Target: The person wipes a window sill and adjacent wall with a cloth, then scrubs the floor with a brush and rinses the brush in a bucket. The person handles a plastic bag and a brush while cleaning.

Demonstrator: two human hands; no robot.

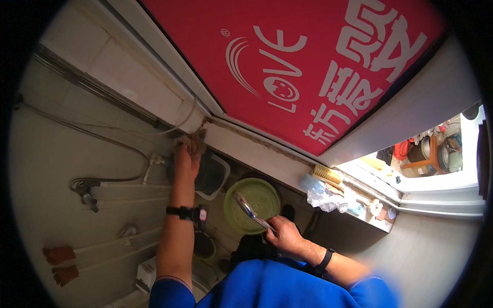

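Observation:
My right hand (285,234) is closed round the end of a slim tool (252,211) with a shiny blue-and-white handle. Its brownish far end, perhaps a brush head, points up and left over a green round basin (265,191) on the floor. My left arm reaches forward to the dirty corner of the ledge. There my left hand (188,154) is closed, with something greyish-brown and crumpled at its fingertips that I cannot make out. Just right of that wrist sits a dark tub with a pale rim (222,179).
A red panel (246,61) fills the far side above a white ledge (257,149). A yellow brush (328,174) and a plastic bag (322,195) lie on the right sill. At left are a hose (123,141), a tap (88,197) and reddish-brown gloves (60,255).

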